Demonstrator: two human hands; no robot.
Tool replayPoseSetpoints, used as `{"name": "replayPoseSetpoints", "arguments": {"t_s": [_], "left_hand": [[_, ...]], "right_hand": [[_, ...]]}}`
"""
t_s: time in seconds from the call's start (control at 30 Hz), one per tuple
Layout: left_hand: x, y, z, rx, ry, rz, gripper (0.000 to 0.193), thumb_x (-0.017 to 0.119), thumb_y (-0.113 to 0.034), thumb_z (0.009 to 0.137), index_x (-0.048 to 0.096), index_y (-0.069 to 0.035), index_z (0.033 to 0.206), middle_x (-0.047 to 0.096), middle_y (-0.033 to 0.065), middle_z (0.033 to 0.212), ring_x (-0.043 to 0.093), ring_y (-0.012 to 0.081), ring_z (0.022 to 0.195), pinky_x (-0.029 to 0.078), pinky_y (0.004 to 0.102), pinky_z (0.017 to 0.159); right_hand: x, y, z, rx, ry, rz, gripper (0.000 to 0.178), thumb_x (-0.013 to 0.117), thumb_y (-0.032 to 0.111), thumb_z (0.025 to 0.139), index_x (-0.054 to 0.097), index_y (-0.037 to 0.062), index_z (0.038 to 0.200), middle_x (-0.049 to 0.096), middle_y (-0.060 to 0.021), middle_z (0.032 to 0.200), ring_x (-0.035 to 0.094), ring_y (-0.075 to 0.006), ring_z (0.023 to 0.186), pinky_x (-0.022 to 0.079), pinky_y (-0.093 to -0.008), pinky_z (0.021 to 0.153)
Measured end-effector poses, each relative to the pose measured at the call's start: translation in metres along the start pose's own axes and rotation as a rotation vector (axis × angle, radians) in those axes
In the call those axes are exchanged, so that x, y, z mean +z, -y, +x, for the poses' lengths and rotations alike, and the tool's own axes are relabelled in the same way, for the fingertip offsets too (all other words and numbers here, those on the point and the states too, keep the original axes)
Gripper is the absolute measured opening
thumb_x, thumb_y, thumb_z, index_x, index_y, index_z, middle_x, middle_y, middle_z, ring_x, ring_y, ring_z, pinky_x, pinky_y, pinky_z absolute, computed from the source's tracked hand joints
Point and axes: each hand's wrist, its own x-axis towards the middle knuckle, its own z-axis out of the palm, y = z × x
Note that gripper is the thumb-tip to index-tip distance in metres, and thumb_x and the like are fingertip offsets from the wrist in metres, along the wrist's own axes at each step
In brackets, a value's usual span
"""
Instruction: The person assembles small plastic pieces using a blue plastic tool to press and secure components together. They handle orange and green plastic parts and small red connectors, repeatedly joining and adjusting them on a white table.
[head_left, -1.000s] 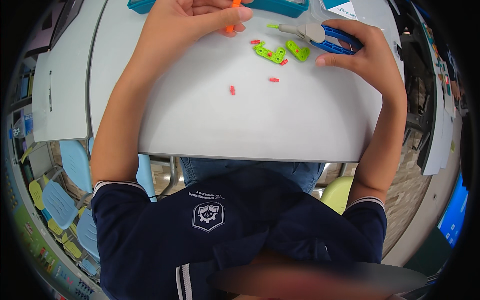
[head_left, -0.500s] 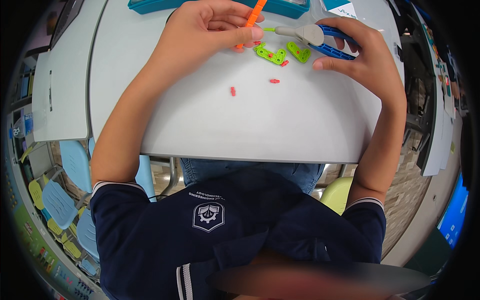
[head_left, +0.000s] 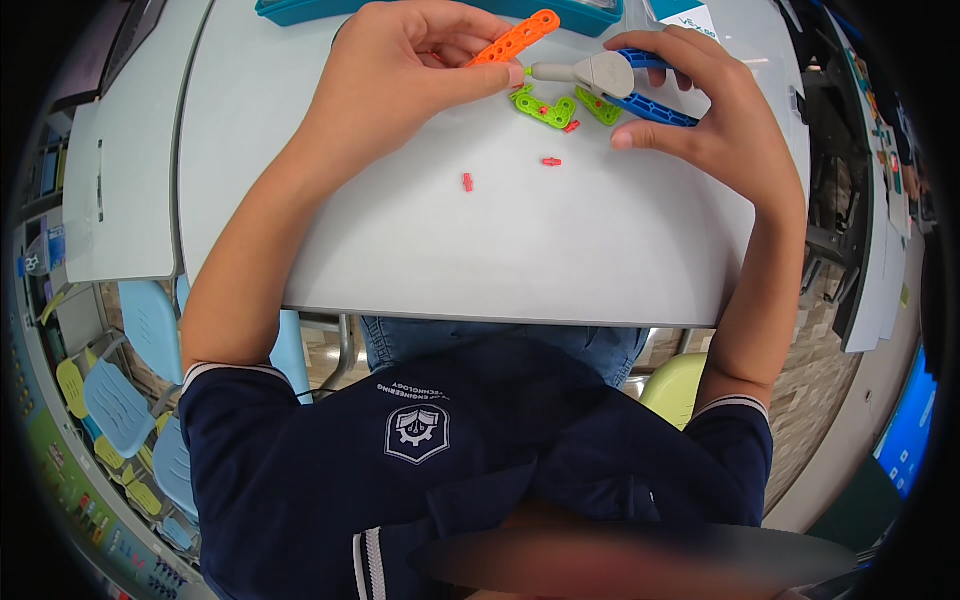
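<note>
The left hand (head_left: 420, 65), fingers curled, pinches a holed orange strip (head_left: 517, 37) over the counter (head_left: 500, 250). Just beside its thumb, a small green pin (head_left: 528, 71) sits at the tip of the grey-headed pliers (head_left: 605, 74); the right hand (head_left: 735, 105), half-open, holds their spread blue handles.
</note>
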Motion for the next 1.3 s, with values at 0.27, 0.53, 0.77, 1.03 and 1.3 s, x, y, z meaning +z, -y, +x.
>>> {"name": "replayPoseSetpoints", "arguments": {"t_s": [0.27,0.53,0.77,1.03,1.3], "left_hand": [[-0.003,-0.002,-0.001,-0.024,0.000,-0.006,0.033,0.080,-0.017,0.083,0.073,-0.002,0.111,0.074,0.0067,0.090,0.069,0.0090,0.077,0.054,0.0208,0.074],[-0.004,0.002,0.001,-0.022,-0.016,0.002,0.033,0.081,-0.019,0.083,0.074,-0.003,0.111,0.074,0.0064,0.090,0.067,0.0082,0.076,0.052,0.0194,0.071],[-0.001,0.001,0.001,0.133,-0.068,0.335,0.029,0.079,-0.019,0.082,0.076,-0.007,0.109,0.076,0.0043,0.092,0.067,0.0096,0.079,0.051,0.0222,0.072],[-0.003,0.004,0.001,0.133,-0.052,0.336,0.029,0.078,-0.016,0.083,0.075,-0.007,0.110,0.076,0.0059,0.096,0.068,0.0110,0.081,0.052,0.0229,0.074],[-0.010,0.003,0.007,0.020,-0.101,-0.251,0.034,0.070,-0.016,0.093,0.066,0.002,0.121,0.073,0.0130,0.109,0.070,0.0150,0.092,0.055,0.0264,0.084]], "right_hand": [[-0.003,0.001,-0.001,-0.064,-0.021,0.002,0.070,0.090,0.037,0.058,0.068,0.0155,0.121,0.062,-0.0034,0.106,0.059,-0.0193,0.093,0.049,-0.0338,0.085],[-0.006,0.002,0.002,-0.065,-0.055,-0.045,0.067,0.090,0.034,0.060,0.068,0.0148,0.121,0.062,-0.0037,0.111,0.059,-0.0202,0.096,0.050,-0.0339,0.085],[-0.019,0.023,0.004,0.073,0.004,-0.160,0.055,0.088,0.026,0.069,0.065,0.0040,0.114,0.059,-0.0139,0.098,0.058,-0.0272,0.092,0.048,-0.0357,0.082],[-0.009,0.015,-0.001,-0.087,-0.051,0.093,0.058,0.094,0.023,0.062,0.068,0.0065,0.111,0.065,-0.0023,0.093,0.057,-0.0118,0.075,0.043,-0.0237,0.058],[0.029,0.048,0.003,-0.349,0.088,0.348,0.050,0.085,0.018,0.061,0.064,0.0068,0.105,0.070,-0.0071,0.111,0.066,-0.0280,0.078,0.052,-0.0348,0.064]]}}
